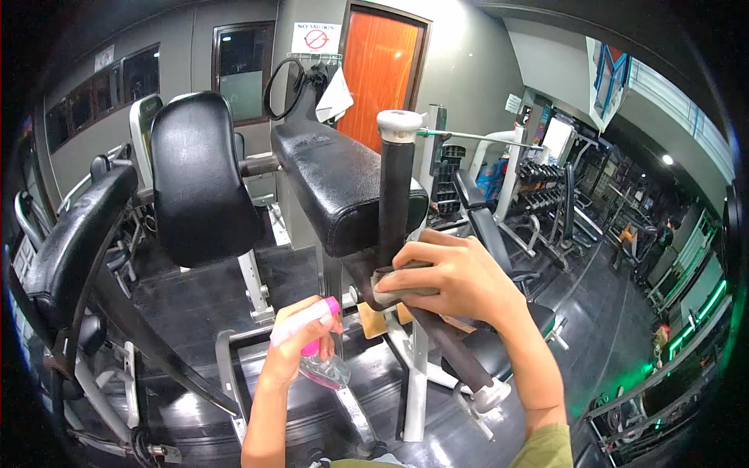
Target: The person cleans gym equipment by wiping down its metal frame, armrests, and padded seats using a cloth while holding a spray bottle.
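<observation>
My left hand (290, 343) is wrapped around a spray bottle (326, 371) with a pink and white trigger head and a clear body holding some liquid. My right hand (460, 277) grips a folded greyish cloth (390, 287), pressing it against the base of an upright black handle (396, 195) on an exercise machine. That handle ends in a white cap on top. From the same joint a second black grip (449, 347) slopes down to the right, also white-capped. Just behind the handle lies a long black padded arm (335, 168), shiny on top.
A black backrest (199, 175) and another padded arm (78, 234) stand on the left. Metal frame legs (417, 398) rise from the dark floor below my hands. Benches, a barbell (476, 136) and a dumbbell rack (538, 183) are farther right. An orange door (380, 66) is behind.
</observation>
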